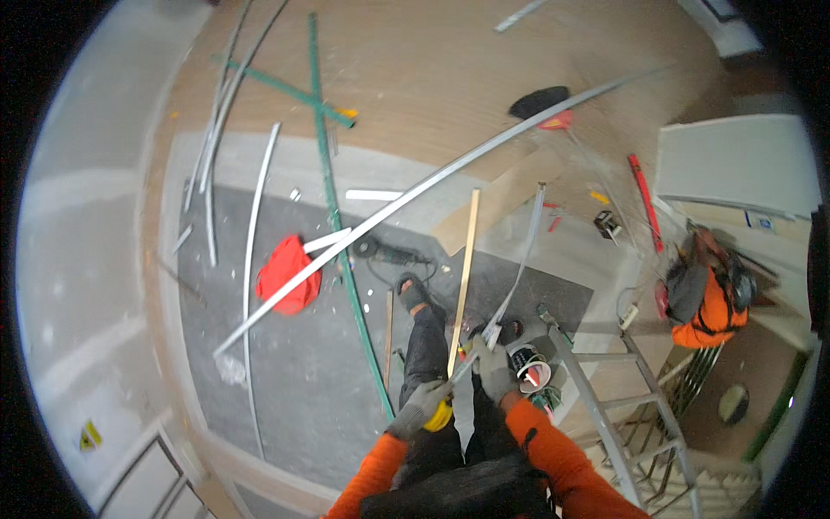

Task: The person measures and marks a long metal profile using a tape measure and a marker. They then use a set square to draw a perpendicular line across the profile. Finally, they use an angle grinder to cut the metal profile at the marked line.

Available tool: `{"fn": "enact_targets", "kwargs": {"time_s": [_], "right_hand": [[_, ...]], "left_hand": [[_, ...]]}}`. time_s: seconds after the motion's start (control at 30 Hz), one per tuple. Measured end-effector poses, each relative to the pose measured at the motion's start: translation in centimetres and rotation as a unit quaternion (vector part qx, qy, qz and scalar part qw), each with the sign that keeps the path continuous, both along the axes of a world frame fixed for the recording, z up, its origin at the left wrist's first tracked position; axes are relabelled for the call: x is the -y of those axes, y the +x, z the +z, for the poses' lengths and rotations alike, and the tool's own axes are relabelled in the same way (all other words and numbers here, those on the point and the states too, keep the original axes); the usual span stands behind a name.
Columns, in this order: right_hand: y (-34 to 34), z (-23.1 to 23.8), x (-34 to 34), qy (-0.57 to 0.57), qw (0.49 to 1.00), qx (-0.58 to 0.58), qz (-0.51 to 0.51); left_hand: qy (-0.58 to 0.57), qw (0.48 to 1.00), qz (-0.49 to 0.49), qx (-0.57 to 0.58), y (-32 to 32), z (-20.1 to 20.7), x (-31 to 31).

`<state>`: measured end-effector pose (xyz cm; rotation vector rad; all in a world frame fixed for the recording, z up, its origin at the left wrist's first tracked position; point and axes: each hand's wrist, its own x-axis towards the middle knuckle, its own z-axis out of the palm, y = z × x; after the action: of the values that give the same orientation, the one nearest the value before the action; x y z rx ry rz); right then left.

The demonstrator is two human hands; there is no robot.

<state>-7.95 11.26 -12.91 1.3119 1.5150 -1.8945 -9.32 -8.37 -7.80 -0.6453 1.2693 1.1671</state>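
Metal strip (524, 259), slim | right hand (495, 372) clamped round it | left hand (418, 410) gripping yellow object (440, 417)

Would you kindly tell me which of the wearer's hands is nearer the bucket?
Right. The right hand is just left of the bucket; the left hand is farther away, lower and more leftward in the picture.

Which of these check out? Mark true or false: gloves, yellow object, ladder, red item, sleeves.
1. The left hand and right hand wear grey gloves. True.
2. The yellow object is at the right hand. False: the yellow object is at the left hand.
3. A metal ladder is to the person's right. True.
4. The red item lies right of the ladder. False: the red item lies left of it.
5. The person's sleeves are orange. True.
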Motion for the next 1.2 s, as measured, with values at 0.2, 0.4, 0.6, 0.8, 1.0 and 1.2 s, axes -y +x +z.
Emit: {"fn": "enact_targets", "kwargs": {"time_s": [0.2,0.4,0.6,0.8,1.0,1.2], "right_hand": [[-13.1,-4.9,-14.0,0.245,0.968,-0.040,-0.033],[-17.5,-7.0,-21.9,0.198,0.965,-0.015,-0.169],[-15.0,-2.4,-8.4,0.185,0.982,-0.002,-0.025],[-12.0,-0.7,2.3,0.115,0.983,0.038,-0.136],[-17.0,-2.2,-7.3,0.074,0.982,-0.004,-0.174],[-20.4,-12.8,-29.0,0.549,0.784,-0.052,0.285]], "left_hand": [[0.025,0.995,-0.091,-0.014,-1.7,2.0,14.2],[0.019,0.956,-0.267,-0.122,-8.1,5.8,18.9],[-0.059,0.939,-0.294,-0.171,-12.5,3.1,9.2],[-0.016,0.961,-0.212,-0.176,-14.1,-5.2,-4.5],[0.027,0.994,-0.046,-0.099,-13.8,-9.7,-10.7],[0.032,0.987,-0.132,-0.081,-17.9,-0.4,-11.1]]}}
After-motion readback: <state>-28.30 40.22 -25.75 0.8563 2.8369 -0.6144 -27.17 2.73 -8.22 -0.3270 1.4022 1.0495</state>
